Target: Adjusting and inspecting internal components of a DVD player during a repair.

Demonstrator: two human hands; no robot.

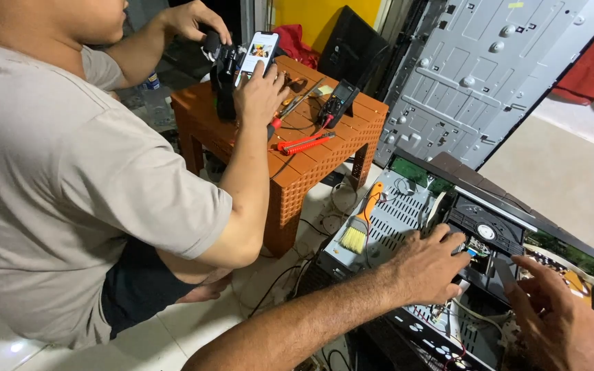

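My left hand [429,266] rests palm down on the opened metal chassis [399,218] of an electronic player on the floor, its fingers spread toward the black disc tray unit [488,233]. At the lower right, my right hand [559,317] hovers over the chassis's right side with fingers apart, holding nothing. An orange-handled brush [361,223] with yellow bristles lies on the chassis's left part.
A person in a grey shirt [63,185] crouches at left, handling a phone [258,52] on a stand atop an orange plastic stool [311,154]. A multimeter [338,103], a red cutter [305,143] and screwdrivers lie there. A grey TV back panel [476,75] leans behind. Cables run across the floor.
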